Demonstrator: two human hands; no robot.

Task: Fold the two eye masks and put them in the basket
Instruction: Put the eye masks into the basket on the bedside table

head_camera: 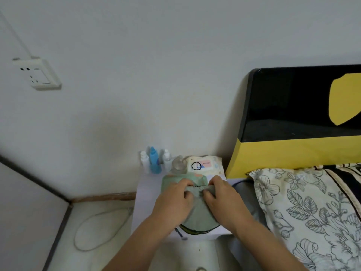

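Note:
A pale green eye mask (197, 216) lies on the small white bedside table (144, 208). Both hands press on its far edge, where a thin black strap runs between them. My left hand (175, 198) grips the fabric on the left and my right hand (220, 196) pinches it on the right. Under the mask's near edge a darker green, black-trimmed piece (192, 231) peeks out, perhaps the second mask. Behind the hands sits a green fabric basket (170, 178), mostly hidden.
At the table's back stand three small bottles (154, 161), a clear round object (178, 164) and a pack of wipes (203, 166). A bed with a floral pillow (304, 208) and a black-and-yellow headboard (293, 133) lies to the right. A white cable (93, 229) loops on the floor.

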